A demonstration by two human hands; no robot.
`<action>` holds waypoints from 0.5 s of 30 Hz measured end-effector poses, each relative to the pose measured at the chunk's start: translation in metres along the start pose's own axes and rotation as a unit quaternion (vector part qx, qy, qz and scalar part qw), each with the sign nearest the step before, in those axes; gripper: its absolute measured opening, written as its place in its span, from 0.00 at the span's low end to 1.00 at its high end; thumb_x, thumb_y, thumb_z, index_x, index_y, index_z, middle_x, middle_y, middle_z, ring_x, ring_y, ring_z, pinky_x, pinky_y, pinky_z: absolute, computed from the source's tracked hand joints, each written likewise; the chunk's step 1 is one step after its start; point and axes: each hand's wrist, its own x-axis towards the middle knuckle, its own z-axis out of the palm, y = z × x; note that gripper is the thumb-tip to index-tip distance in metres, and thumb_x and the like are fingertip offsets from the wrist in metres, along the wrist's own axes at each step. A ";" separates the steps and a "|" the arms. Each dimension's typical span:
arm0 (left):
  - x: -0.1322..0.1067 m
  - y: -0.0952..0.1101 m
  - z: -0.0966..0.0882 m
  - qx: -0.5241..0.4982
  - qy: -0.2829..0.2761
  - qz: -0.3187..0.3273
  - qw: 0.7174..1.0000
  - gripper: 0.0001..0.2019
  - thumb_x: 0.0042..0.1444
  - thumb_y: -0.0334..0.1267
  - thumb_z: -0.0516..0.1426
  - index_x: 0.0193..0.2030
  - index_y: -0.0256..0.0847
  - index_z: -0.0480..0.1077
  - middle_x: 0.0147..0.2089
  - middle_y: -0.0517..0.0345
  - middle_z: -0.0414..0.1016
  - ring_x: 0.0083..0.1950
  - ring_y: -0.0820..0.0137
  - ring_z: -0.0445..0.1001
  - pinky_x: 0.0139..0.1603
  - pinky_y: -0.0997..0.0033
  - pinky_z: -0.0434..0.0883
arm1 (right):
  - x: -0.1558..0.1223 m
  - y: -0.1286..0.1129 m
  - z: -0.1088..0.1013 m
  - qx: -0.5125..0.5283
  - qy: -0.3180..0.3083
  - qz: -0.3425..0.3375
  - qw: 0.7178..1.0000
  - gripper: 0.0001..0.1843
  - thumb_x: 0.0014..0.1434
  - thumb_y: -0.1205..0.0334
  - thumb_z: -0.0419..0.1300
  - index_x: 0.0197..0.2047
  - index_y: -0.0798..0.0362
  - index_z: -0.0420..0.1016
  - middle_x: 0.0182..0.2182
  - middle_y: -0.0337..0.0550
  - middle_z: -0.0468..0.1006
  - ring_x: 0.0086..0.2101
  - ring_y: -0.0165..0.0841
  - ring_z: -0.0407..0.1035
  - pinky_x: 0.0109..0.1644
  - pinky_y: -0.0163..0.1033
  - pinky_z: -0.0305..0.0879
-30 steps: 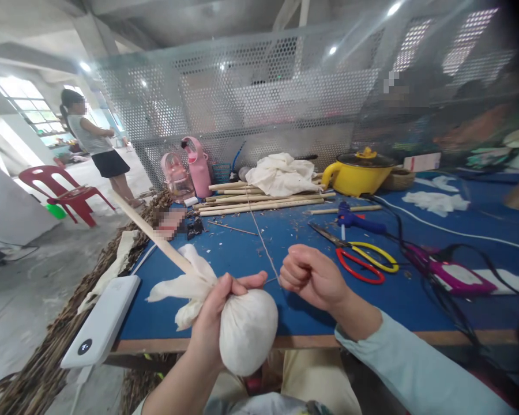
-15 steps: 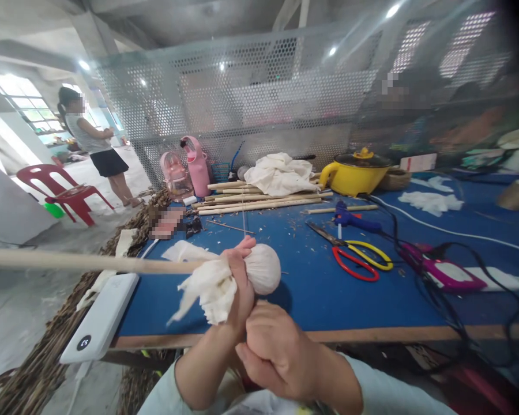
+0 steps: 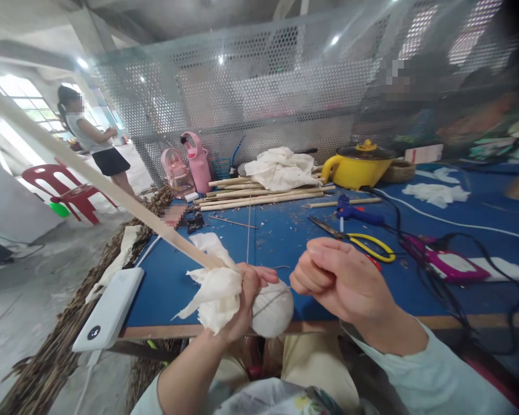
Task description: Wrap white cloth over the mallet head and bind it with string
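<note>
My left hand [image 3: 244, 297] is closed around the gathered neck of a white cloth-wrapped ball [image 3: 273, 314] at the table's front edge. The cloth's loose ends [image 3: 218, 294] flare out to the left of my fingers. From among them a pale wooden stick [image 3: 125, 199] slants up to the upper left. A thin string [image 3: 249, 230] runs across the table to my left hand, and a length of it crosses the ball toward my right fist. My right hand [image 3: 343, 282] is closed, just right of the ball and apart from it; what lies inside the fist is mostly hidden.
Scissors [image 3: 372, 246] and a blue glue gun [image 3: 358, 213] lie behind my right hand. Wooden sticks [image 3: 263, 202], white cloth [image 3: 283, 167], a yellow pot [image 3: 357, 172] and pink bottles [image 3: 199, 167] line the back. A power bank [image 3: 110, 308] sits at the left edge. Another person [image 3: 89, 129] stands far left.
My right hand has moved from beside my left wrist up and right. The ball has come lower and nearer, and the stick has swung from nearly level to a steep slant.
</note>
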 end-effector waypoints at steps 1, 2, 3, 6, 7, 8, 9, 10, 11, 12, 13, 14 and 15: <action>0.003 0.000 -0.001 0.004 0.025 0.025 0.999 0.20 0.52 0.55 0.53 0.24 0.40 0.69 0.31 0.53 0.74 0.42 0.63 0.73 0.50 0.62 0.66 | -0.001 0.000 0.001 -0.015 -0.009 -0.010 1.000 0.21 0.57 0.59 0.54 0.17 0.53 0.49 0.12 0.30 0.47 0.15 0.23 0.43 0.22 0.35 0.48; 0.007 -0.002 -0.002 0.011 0.058 0.058 0.997 0.19 0.52 0.55 0.53 0.24 0.40 0.69 0.32 0.54 0.74 0.43 0.64 0.73 0.51 0.61 0.65 | -0.004 -0.001 0.002 -0.056 -0.017 -0.028 0.998 0.20 0.58 0.59 0.54 0.17 0.53 0.52 0.13 0.32 0.51 0.16 0.25 0.47 0.23 0.35 0.51; 0.013 -0.003 -0.004 0.018 0.093 0.097 0.991 0.19 0.52 0.55 0.53 0.25 0.41 0.68 0.32 0.54 0.74 0.44 0.64 0.73 0.52 0.61 0.65 | -0.008 -0.001 0.004 -0.115 -0.018 -0.055 0.992 0.19 0.58 0.59 0.53 0.18 0.53 0.56 0.15 0.35 0.56 0.19 0.27 0.53 0.26 0.37 0.55; 0.030 -0.011 -0.010 0.022 0.197 0.200 0.959 0.19 0.53 0.56 0.52 0.26 0.42 0.66 0.34 0.56 0.74 0.47 0.65 0.73 0.54 0.60 0.63 | -0.021 -0.002 0.008 -0.287 0.031 -0.161 0.944 0.15 0.59 0.61 0.53 0.21 0.53 0.63 0.29 0.47 0.68 0.35 0.36 0.63 0.40 0.44 0.61; 0.035 -0.013 -0.012 0.021 0.226 0.221 0.949 0.19 0.53 0.57 0.51 0.26 0.42 0.65 0.34 0.57 0.74 0.47 0.65 0.73 0.54 0.59 0.64 | -0.026 -0.001 0.009 -0.312 0.050 -0.185 0.931 0.15 0.59 0.62 0.52 0.21 0.53 0.63 0.31 0.47 0.68 0.37 0.37 0.63 0.43 0.44 0.60; 0.039 -0.014 -0.014 0.021 0.245 0.234 0.941 0.20 0.53 0.57 0.50 0.26 0.42 0.65 0.34 0.57 0.74 0.47 0.66 0.73 0.54 0.59 0.64 | -0.030 0.000 0.010 -0.320 0.055 -0.196 0.925 0.15 0.60 0.62 0.51 0.21 0.53 0.62 0.31 0.47 0.68 0.37 0.36 0.63 0.42 0.44 0.60; 0.042 -0.015 -0.016 0.020 0.258 0.242 0.935 0.20 0.53 0.57 0.50 0.26 0.42 0.65 0.34 0.57 0.74 0.47 0.66 0.73 0.54 0.59 0.64 | -0.034 0.002 0.011 -0.322 0.048 -0.186 0.927 0.16 0.61 0.62 0.50 0.21 0.53 0.61 0.28 0.44 0.66 0.34 0.34 0.63 0.39 0.42 0.61; 0.044 -0.016 -0.019 0.017 0.264 0.247 0.932 0.20 0.54 0.57 0.49 0.26 0.42 0.65 0.35 0.57 0.74 0.47 0.66 0.73 0.54 0.59 0.64 | -0.037 0.003 0.011 -0.323 0.032 -0.159 0.932 0.18 0.62 0.62 0.49 0.20 0.53 0.59 0.24 0.42 0.64 0.29 0.32 0.61 0.34 0.39 0.60; 0.044 -0.015 -0.021 0.014 0.260 0.246 0.933 0.19 0.54 0.57 0.50 0.27 0.42 0.64 0.35 0.57 0.74 0.47 0.66 0.72 0.54 0.59 0.64 | -0.039 0.004 0.011 -0.325 0.015 -0.123 0.938 0.19 0.62 0.60 0.49 0.19 0.54 0.56 0.20 0.39 0.60 0.24 0.29 0.57 0.28 0.37 0.56; 0.043 -0.013 -0.023 0.017 0.244 0.235 0.941 0.19 0.53 0.56 0.50 0.27 0.42 0.65 0.36 0.57 0.74 0.48 0.66 0.72 0.54 0.59 0.63 | -0.039 0.005 0.010 -0.326 0.005 -0.089 0.941 0.20 0.61 0.59 0.51 0.19 0.54 0.53 0.17 0.36 0.55 0.21 0.27 0.53 0.24 0.35 0.51; 0.041 -0.011 -0.024 0.028 0.210 0.212 0.954 0.18 0.54 0.55 0.51 0.27 0.41 0.66 0.36 0.56 0.74 0.48 0.66 0.72 0.54 0.60 0.63 | -0.038 0.005 0.007 -0.324 0.009 -0.063 0.944 0.23 0.59 0.57 0.54 0.18 0.53 0.49 0.16 0.34 0.51 0.19 0.26 0.48 0.21 0.34 0.46; 0.037 -0.008 -0.025 0.047 0.163 0.175 0.970 0.18 0.54 0.54 0.52 0.26 0.41 0.67 0.36 0.55 0.75 0.48 0.66 0.72 0.54 0.61 0.63 | -0.035 0.005 0.004 -0.320 0.029 -0.054 0.945 0.25 0.56 0.56 0.58 0.18 0.53 0.45 0.16 0.33 0.47 0.19 0.25 0.45 0.20 0.34 0.43; 0.031 -0.005 -0.025 0.071 0.102 0.123 0.985 0.18 0.54 0.53 0.53 0.26 0.40 0.68 0.36 0.54 0.75 0.47 0.66 0.72 0.53 0.63 0.64 | -0.030 0.005 -0.001 -0.314 0.063 -0.060 0.945 0.28 0.53 0.56 0.61 0.18 0.53 0.43 0.16 0.32 0.46 0.19 0.24 0.43 0.20 0.34 0.41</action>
